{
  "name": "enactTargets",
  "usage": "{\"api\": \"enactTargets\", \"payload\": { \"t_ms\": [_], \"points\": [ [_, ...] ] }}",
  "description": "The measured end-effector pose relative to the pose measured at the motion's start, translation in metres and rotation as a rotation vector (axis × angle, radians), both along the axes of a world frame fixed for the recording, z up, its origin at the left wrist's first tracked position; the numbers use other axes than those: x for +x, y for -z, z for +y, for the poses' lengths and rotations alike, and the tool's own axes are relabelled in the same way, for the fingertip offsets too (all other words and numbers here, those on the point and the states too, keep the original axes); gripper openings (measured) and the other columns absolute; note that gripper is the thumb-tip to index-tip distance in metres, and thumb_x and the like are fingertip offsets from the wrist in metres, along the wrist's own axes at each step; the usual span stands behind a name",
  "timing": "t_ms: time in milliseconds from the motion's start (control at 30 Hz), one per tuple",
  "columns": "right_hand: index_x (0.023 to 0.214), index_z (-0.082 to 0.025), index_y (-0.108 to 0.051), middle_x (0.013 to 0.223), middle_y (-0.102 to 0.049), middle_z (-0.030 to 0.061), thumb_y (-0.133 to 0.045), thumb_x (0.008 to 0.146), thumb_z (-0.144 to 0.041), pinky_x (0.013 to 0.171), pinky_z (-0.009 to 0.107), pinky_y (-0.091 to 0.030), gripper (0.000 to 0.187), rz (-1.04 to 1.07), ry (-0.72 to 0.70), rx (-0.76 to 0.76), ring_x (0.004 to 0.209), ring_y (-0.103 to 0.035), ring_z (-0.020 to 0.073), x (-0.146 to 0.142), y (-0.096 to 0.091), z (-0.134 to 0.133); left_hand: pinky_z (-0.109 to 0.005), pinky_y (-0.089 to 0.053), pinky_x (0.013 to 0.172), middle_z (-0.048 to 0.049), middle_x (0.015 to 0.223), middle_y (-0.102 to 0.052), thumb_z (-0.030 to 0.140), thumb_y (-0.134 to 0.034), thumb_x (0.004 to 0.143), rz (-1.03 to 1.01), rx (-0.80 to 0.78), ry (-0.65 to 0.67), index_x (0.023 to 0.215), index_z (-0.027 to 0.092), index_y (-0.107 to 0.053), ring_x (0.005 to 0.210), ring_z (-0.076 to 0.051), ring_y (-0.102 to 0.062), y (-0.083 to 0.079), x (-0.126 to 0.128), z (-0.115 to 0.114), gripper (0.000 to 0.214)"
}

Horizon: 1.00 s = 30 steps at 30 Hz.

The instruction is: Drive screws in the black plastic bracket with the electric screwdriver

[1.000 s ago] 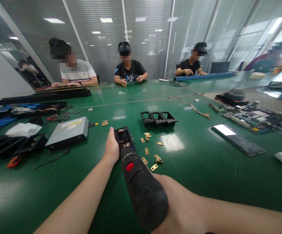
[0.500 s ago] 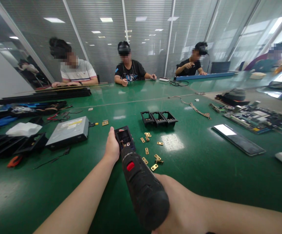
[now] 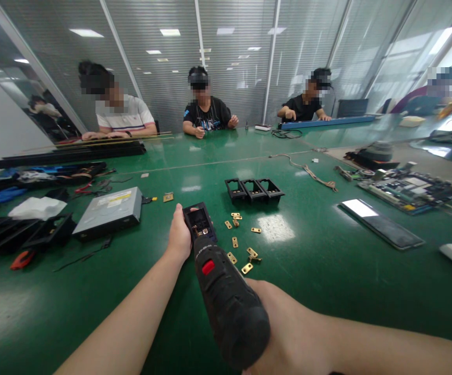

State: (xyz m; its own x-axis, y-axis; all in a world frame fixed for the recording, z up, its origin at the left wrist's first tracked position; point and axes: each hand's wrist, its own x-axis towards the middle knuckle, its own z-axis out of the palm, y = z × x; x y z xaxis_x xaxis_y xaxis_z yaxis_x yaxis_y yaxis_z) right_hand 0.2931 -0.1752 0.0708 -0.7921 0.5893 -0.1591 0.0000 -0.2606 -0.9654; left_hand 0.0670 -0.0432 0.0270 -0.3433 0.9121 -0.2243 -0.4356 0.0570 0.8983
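My left hand (image 3: pixel 180 235) grips a small black plastic frame (image 3: pixel 198 214) by its left side, thumb along the edge. Inside the frame some brass-coloured metal parts show. My right hand (image 3: pixel 275 323) is wrapped round a black cordless drill (image 3: pixel 231 307) with a red switch. The drill's front end points into the frame; its tip is hidden behind its own body. To the right of the frame lie several small brass plates (image 3: pixel 234 242) with two holes each. Beyond them stand three joined black frames (image 3: pixel 252 190).
On the left are a metal disc drive (image 3: pixel 110 211), more black frames (image 3: pixel 46 232) and an orange-handled tool (image 3: pixel 23 259). At right lie a phone (image 3: pixel 382 224), a circuit board (image 3: pixel 413 185) and a cord (image 3: pixel 315 177). Several people sit across the green table (image 3: pixel 327 291).
My hands, the frame and the drill look almost unmoved. Across the table, the middle person's hand has lifted off a small object, and the person at right has lowered a hand.
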Motion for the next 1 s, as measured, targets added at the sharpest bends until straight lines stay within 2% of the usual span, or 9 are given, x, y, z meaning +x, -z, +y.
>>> {"api": "enactTargets", "payload": {
  "t_ms": [167,267,467,633,800,933,1000],
  "points": [
    [0.106,-0.02,-0.064,0.08,-0.063,-0.0068,-0.097,0.062,-0.02,0.064,0.028,-0.044,0.055,-0.042,-0.022,0.058,0.067,-0.047,0.0122,0.005,0.002,0.0,-0.048,-0.071,0.076,-0.0103,0.072,-0.078,0.058,-0.037,0.114,0.01,0.009,0.007,0.104,0.021,-0.072,0.085,-0.036,-0.087,0.002,-0.001,0.001,0.051],
    [0.102,-0.02,-0.064,0.08,-0.061,-0.0067,-0.097,0.06,-0.02,0.062,0.027,-0.04,0.054,-0.041,-0.029,0.092,0.067,-0.046,0.0118,0.007,0.001,0.0,-0.048,-0.071,0.077,-0.0113,0.075,-0.079,0.058,-0.039,0.113,-0.002,0.008,0.004,0.107,0.02,-0.073,0.086,-0.036,-0.087,0.003,-0.001,0.001,0.052],
    [0.099,-0.021,-0.061,0.076,-0.059,-0.0082,-0.098,0.053,-0.018,0.062,0.027,-0.047,0.06,-0.039,-0.029,0.03,0.064,-0.042,0.0107,0.004,-0.003,0.0,-0.045,-0.07,0.071,-0.0107,0.073,-0.078,0.058,-0.039,0.113,-0.003,0.004,0.002,0.106,0.019,-0.073,0.081,-0.034,-0.086,0.0,0.0,0.0,0.052],
    [0.1,-0.021,-0.062,0.081,-0.06,-0.0067,-0.096,0.06,-0.022,0.069,0.03,-0.049,0.053,-0.075,-0.046,0.089,0.069,-0.048,0.0133,0.005,-0.005,0.001,-0.047,-0.07,0.074,-0.0098,0.074,-0.079,0.059,-0.04,0.113,-0.013,-0.003,-0.002,0.11,0.018,-0.074,0.081,-0.034,-0.086,-0.001,0.001,-0.001,0.053],
    [0.103,-0.022,-0.061,0.08,-0.058,-0.0081,-0.097,0.061,-0.022,0.065,0.028,-0.045,0.055,-0.082,-0.052,0.085,0.067,-0.045,0.0122,0.006,0.001,0.001,-0.045,-0.07,0.072,-0.0102,0.071,-0.078,0.058,-0.036,0.113,0.022,0.001,0.001,0.109,0.018,-0.074,0.079,-0.034,-0.086,-0.003,0.001,-0.001,0.055],
    [0.102,-0.021,-0.063,0.077,-0.057,-0.0096,-0.099,0.052,-0.017,0.066,0.028,-0.044,0.062,-0.059,-0.024,0.066,0.067,-0.043,0.0115,0.004,0.006,0.0,-0.047,-0.07,0.075,-0.0112,0.072,-0.078,0.057,-0.036,0.113,0.015,-0.01,-0.001,0.109,0.018,-0.074,0.082,-0.035,-0.086,-0.004,0.002,-0.001,0.055],
    [0.101,-0.02,-0.064,0.077,-0.058,-0.009,-0.099,0.051,-0.014,0.069,0.03,-0.047,0.061,-0.055,-0.017,0.042,0.067,-0.044,0.0119,0.003,0.008,0.0,-0.045,-0.069,0.072,-0.0107,0.072,-0.078,0.057,-0.036,0.113,0.024,-0.007,-0.001,0.109,0.018,-0.074,0.076,-0.034,-0.084,-0.004,0.002,-0.002,0.055]
  ]
}}
